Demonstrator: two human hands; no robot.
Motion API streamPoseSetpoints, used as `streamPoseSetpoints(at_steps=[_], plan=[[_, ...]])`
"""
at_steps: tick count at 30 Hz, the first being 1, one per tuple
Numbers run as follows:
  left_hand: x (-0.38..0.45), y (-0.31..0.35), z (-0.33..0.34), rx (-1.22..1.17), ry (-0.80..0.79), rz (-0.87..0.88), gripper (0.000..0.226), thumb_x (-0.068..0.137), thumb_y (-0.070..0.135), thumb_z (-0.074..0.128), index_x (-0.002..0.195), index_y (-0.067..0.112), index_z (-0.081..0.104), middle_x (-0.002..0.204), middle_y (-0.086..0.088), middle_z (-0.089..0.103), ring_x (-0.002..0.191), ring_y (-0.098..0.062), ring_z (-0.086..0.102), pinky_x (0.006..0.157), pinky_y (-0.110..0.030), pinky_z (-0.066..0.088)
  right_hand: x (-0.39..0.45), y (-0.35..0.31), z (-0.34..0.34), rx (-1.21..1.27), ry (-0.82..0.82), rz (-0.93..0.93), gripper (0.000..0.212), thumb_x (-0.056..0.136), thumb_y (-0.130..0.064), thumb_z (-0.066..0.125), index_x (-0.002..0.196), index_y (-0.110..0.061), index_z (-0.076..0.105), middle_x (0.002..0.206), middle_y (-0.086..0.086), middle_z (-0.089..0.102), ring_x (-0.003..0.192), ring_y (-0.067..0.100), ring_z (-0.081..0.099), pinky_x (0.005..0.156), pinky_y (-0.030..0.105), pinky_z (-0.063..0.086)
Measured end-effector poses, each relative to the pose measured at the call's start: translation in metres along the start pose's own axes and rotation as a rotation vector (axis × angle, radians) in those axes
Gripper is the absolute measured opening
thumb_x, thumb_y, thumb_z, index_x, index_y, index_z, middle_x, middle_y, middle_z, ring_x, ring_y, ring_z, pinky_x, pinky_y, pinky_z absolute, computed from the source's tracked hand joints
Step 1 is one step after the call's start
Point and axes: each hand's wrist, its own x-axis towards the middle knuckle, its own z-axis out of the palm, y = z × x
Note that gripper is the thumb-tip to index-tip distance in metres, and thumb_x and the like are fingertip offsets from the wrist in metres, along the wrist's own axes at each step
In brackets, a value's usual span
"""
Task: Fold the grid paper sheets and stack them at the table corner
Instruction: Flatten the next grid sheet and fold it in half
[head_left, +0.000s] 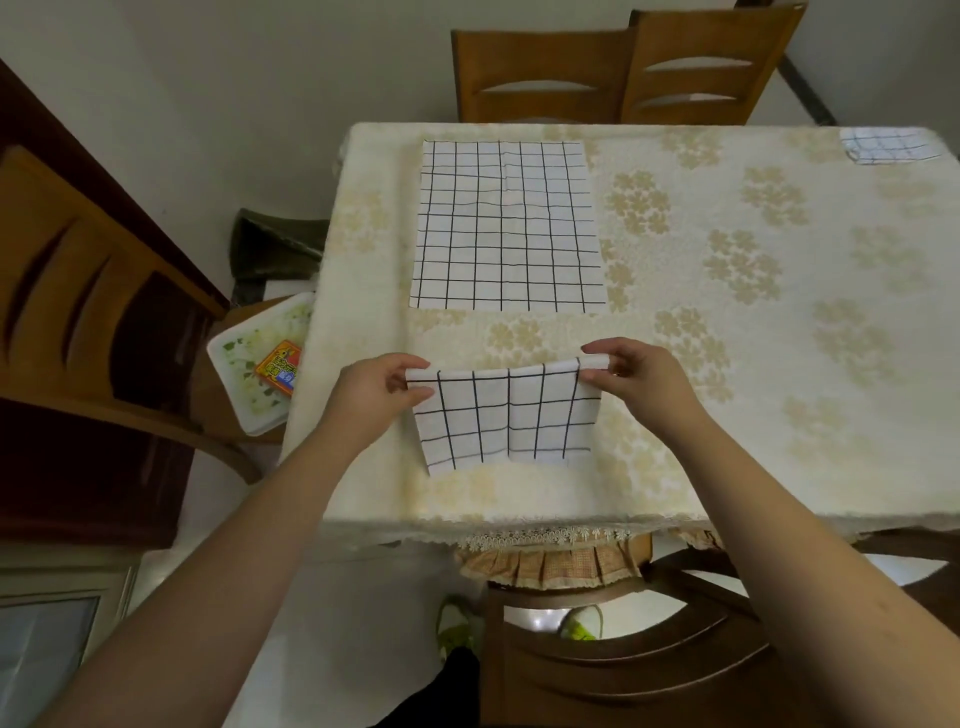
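Covering the table is a cream tablecloth (727, 364) printed with pale gold flower clusters; its lace hem hangs over the near edge at lower centre of the frame.

Task items:
- A folded grid sheet (506, 415), white with black lines, lies at centre frame near the table's near edge. Its upper edge is lifted off the cloth; its lower edge rests on the cloth.
- The left hand (376, 389) pinches the upper left corner of that sheet between thumb and curled fingers.
- The right hand (631, 376) pinches the upper right corner in the same manner, thumb under and fingers over the doubled edge. Both hands are clamped on the sheet, one at each corner.
- A flat grid sheet (506, 228) lies unfolded on the cloth in the upper centre of the frame, well apart from the held sheet.
- A small folded stack (885, 146) of grid sheets sits at the table's corner in the upper right of the frame. The number of sheets in it cannot be told.

Surroundings:
- Two wooden chair backs (623, 67) stand beyond the table at top centre.
- A dark wooden chair (623, 649) stands at the near edge, lower centre.
- A white tray (260, 364) bearing an orange packet sits beside the table at left.
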Motion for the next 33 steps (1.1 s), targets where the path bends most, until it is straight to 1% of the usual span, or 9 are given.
streamPoseSetpoints(at_steps=[4, 9, 12, 14, 16, 19, 22, 27, 33], plan=[[0.003, 0.013, -0.013, 0.19, 0.016, 0.204, 0.015, 0.083, 0.022, 0.075, 0.098, 0.018, 0.076, 0.086, 0.005, 0.064, 0.073, 0.0, 0.055, 0.076, -0.022, 0.05, -0.007, -0.015, -0.005, -0.288, 0.066, -0.13, 0.019, 0.079, -0.023, 0.078, 0.097, -0.027, 0.073, 0.09, -0.005, 0.068, 0.084, 0.007, 0.06, 0.079, 0.026, 0.048], [0.0, 0.025, -0.026, 0.184, -0.038, 0.265, 0.009, 0.087, 0.024, 0.07, 0.095, 0.022, 0.071, 0.1, 0.009, 0.056, 0.087, -0.001, 0.055, 0.076, -0.004, 0.039, -0.016, -0.021, -0.014, -0.296, 0.095, -0.215, 0.009, 0.081, -0.023, 0.076, 0.088, -0.027, 0.071, 0.097, -0.008, 0.057, 0.09, 0.001, 0.053, 0.079, 0.007, 0.034], [-0.007, 0.032, -0.03, -0.03, -0.142, 0.175, 0.008, 0.092, 0.019, 0.064, 0.098, 0.019, 0.069, 0.091, 0.016, 0.069, 0.088, 0.005, 0.062, 0.076, -0.006, 0.044, -0.025, -0.022, -0.023, -0.076, -0.043, -0.108, 0.006, 0.083, -0.024, 0.074, 0.085, -0.023, 0.069, 0.099, -0.009, 0.069, 0.092, 0.007, 0.064, 0.083, 0.022, 0.048], [-0.008, 0.032, -0.027, -0.183, -0.182, 0.09, 0.007, 0.094, 0.02, 0.061, 0.097, 0.018, 0.068, 0.075, 0.015, 0.07, 0.076, 0.003, 0.063, 0.072, -0.01, 0.047, -0.031, -0.021, -0.025, 0.012, -0.091, -0.065, 0.005, 0.085, -0.025, 0.073, 0.083, -0.022, 0.069, 0.087, 0.003, 0.071, 0.078, 0.02, 0.063, 0.07, 0.035, 0.047], [-0.007, 0.033, -0.022, -0.236, -0.168, 0.064, 0.01, 0.093, 0.032, 0.061, 0.096, 0.024, 0.068, 0.069, -0.004, 0.067, 0.072, -0.009, 0.06, 0.072, -0.025, 0.05, -0.035, -0.02, -0.023, 0.054, -0.062, -0.045, 0.009, 0.086, -0.026, 0.072, 0.085, -0.017, 0.068, 0.081, 0.012, 0.067, 0.07, 0.02, 0.058, 0.063, 0.033, 0.045], [-0.007, 0.035, -0.007, -0.204, -0.112, 0.052, 0.014, 0.091, 0.04, 0.06, 0.095, 0.028, 0.067, 0.071, -0.029, 0.058, 0.066, -0.023, 0.055, 0.069, -0.038, 0.053, -0.039, -0.023, -0.013, 0.17, -0.002, 0.007, 0.015, 0.088, -0.019, 0.069, 0.088, -0.004, 0.065, 0.076, 0.006, 0.066, 0.068, 0.012, 0.065, 0.062, 0.026, 0.054], [-0.015, 0.043, 0.011, -0.236, -0.045, 0.024, 0.008, 0.095, 0.027, 0.059, 0.091, 0.03, 0.065, 0.056, -0.008, 0.055, 0.057, -0.019, 0.051, 0.06, -0.033, 0.055, -0.043, -0.024, 0.003, 0.246, 0.014, 0.054, 0.014, 0.088, -0.018, 0.07, 0.086, -0.006, 0.064, 0.075, 0.004, 0.064, 0.071, 0.017, 0.068, 0.066, 0.033, 0.058], [-0.03, 0.049, 0.04, -0.299, -0.118, -0.053, 0.016, 0.093, 0.019, 0.06, 0.099, 0.033, 0.067, 0.085, 0.001, 0.073, 0.075, -0.019, 0.072, 0.076, -0.045, 0.06, -0.052, -0.028, 0.043, 0.212, 0.064, 0.052, 0.013, 0.089, -0.021, 0.068, 0.087, -0.009, 0.063, 0.087, 0.005, 0.067, 0.073, 0.023, 0.068, 0.065, 0.037, 0.06], [-0.042, 0.058, 0.06, -0.48, -0.242, -0.167, 0.026, 0.096, 0.011, 0.052, 0.119, 0.013, 0.064, 0.11, -0.009, 0.07, 0.095, -0.018, 0.07, 0.081, -0.034, 0.059, -0.066, -0.035, 0.081, 0.014, 0.119, -0.06, 0.005, 0.088, -0.024, 0.067, 0.086, -0.026, 0.063, 0.085, -0.011, 0.069, 0.077, 0.001, 0.064, 0.066, 0.022, 0.052]])
